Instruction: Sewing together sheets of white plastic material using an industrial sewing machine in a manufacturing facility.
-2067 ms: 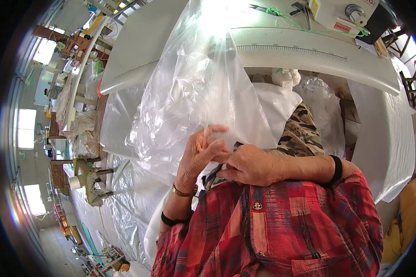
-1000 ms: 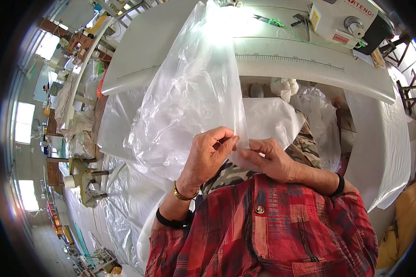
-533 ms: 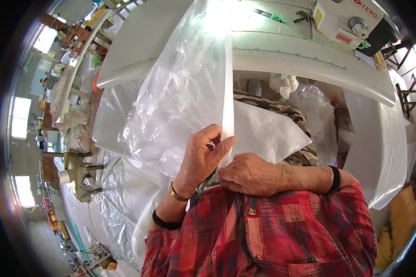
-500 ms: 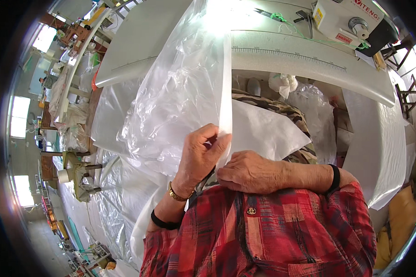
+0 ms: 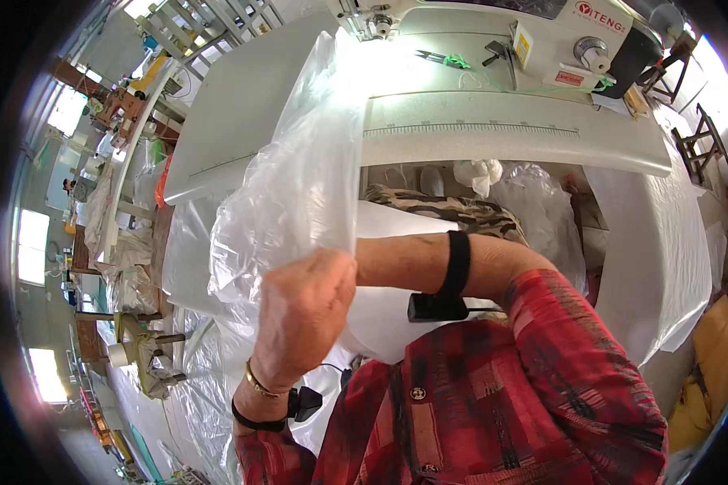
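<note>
Left hand (image 5: 303,311) at frame centre pinches the clear plastic bag (image 5: 299,186) upright, keeping its edge reachable; right hand hidden behind it.

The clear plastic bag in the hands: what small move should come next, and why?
Probably draw the right hand out from behind the left hand while holding the bag's edge, so the mouth spreads. The clear plastic bag hangs crumpled above the left fist, which closes on its lower edge, and the right forearm crosses behind that fist, hiding the right hand. Its grip cannot be seen.
</note>
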`<state>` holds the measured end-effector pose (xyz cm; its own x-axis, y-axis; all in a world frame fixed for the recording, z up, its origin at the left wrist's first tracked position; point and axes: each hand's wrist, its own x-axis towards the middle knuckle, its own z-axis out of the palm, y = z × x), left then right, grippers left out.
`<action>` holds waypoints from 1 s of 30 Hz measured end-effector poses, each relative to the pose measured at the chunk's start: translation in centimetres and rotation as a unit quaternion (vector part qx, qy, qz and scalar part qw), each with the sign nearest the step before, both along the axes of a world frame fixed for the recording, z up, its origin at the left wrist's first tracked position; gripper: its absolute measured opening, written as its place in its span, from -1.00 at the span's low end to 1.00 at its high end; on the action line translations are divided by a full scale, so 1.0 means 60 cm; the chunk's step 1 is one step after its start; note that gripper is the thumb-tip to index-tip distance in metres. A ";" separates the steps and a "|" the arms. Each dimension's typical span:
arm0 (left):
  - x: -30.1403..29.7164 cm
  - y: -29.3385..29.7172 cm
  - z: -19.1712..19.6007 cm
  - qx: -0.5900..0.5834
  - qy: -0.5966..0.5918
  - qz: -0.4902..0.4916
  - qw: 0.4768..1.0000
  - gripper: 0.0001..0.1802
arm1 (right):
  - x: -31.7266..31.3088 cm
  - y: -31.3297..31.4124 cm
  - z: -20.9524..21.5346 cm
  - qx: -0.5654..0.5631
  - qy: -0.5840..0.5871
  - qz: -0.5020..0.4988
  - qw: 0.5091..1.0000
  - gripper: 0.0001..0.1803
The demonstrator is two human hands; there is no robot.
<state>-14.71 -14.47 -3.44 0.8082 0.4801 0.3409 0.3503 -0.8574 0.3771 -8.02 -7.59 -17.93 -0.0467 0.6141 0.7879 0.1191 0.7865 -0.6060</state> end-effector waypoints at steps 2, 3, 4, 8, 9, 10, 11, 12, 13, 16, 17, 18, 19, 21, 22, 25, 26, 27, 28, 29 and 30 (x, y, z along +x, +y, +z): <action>-0.012 0.003 -0.028 -0.039 0.051 -0.025 0.998 -0.94 | 0.031 -0.023 -0.004 -0.042 -0.069 -0.006 0.997 -0.66; -0.017 0.000 -0.046 -0.044 0.068 -0.030 0.996 -0.93 | 0.040 -0.028 -0.003 -0.063 -0.104 -0.007 0.993 -0.66; -0.015 -0.006 -0.064 -0.050 0.084 -0.034 0.995 -0.92 | 0.070 -0.010 0.003 -0.083 -0.140 -0.009 0.987 -0.65; -0.009 -0.011 -0.132 -0.045 0.074 -0.069 0.994 -0.94 | 0.145 -0.054 -0.011 -0.177 -0.288 0.000 0.941 -0.64; -0.012 -0.011 -0.145 -0.040 0.083 -0.056 0.994 -0.93 | 0.200 -0.091 -0.023 -0.200 -0.327 0.010 0.924 -0.63; -0.003 -0.013 -0.151 -0.033 0.091 -0.059 0.994 -0.91 | 0.205 -0.098 -0.020 -0.227 -0.363 0.005 0.904 -0.63; -0.008 -0.014 -0.159 -0.044 0.087 -0.043 0.994 -0.91 | 0.229 -0.103 0.047 -0.377 -0.428 0.056 0.820 -0.60; -0.006 -0.016 -0.160 -0.038 0.087 -0.044 0.994 -0.89 | 0.259 -0.108 0.048 -0.423 -0.503 -0.004 0.754 -0.61; -0.007 -0.019 -0.164 -0.034 0.090 -0.043 0.994 -0.87 | 0.286 -0.112 0.067 -0.392 -0.485 -0.065 0.779 -0.67; -0.010 -0.019 -0.173 -0.034 0.085 -0.035 0.995 -0.86 | 0.292 -0.084 0.146 -0.173 -0.510 -0.227 0.811 -0.84; -0.008 -0.019 -0.174 -0.034 0.083 -0.038 0.995 -0.86 | 0.293 -0.066 0.124 -0.102 -0.516 -0.239 0.816 -0.81; -0.006 -0.019 -0.174 -0.032 0.083 -0.038 0.995 -0.86 | 0.282 -0.046 0.103 -0.107 -0.531 -0.245 0.804 -0.76; -0.005 -0.018 -0.177 -0.032 0.083 -0.036 0.995 -0.87 | 0.260 -0.023 0.082 -0.112 -0.546 -0.250 0.792 -0.69; 0.002 -0.021 -0.177 -0.025 0.076 -0.044 0.996 -0.87 | 0.215 0.013 0.046 -0.036 -0.539 -0.266 0.799 -0.57; 0.002 -0.024 -0.178 -0.021 0.072 -0.041 0.996 -0.87 | 0.186 0.025 0.057 -0.083 -0.551 -0.190 0.808 -0.52; 0.000 -0.026 -0.175 -0.032 0.062 -0.030 0.997 -0.87 | 0.155 0.035 0.086 -0.144 -0.557 -0.010 0.818 -0.61; -0.008 -0.025 -0.178 -0.034 0.062 -0.020 0.997 -0.87 | 0.150 0.038 0.100 -0.167 -0.518 0.059 0.837 -0.66; -0.015 -0.024 -0.183 -0.043 0.053 -0.010 0.998 -0.88 | 0.161 0.039 0.111 -0.170 -0.473 0.040 0.863 -0.71; -0.023 -0.023 -0.189 -0.053 0.043 0.003 0.998 -0.89 | 0.182 0.040 0.121 -0.174 -0.429 0.025 0.886 -0.75; -0.024 -0.023 -0.190 -0.056 0.038 0.007 0.998 -0.89 | 0.213 0.029 0.142 -0.164 -0.455 -0.060 0.873 -0.75; -0.026 -0.021 -0.189 -0.062 0.017 0.010 0.998 -0.90 | 0.248 0.019 0.159 -0.150 -0.477 -0.147 0.854 -0.73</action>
<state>-16.25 -15.76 -14.78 0.8084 0.5331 0.2494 0.3816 -0.7974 0.4675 6.89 -6.46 -8.41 -0.3880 0.8773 0.2825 0.8359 0.4641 -0.2932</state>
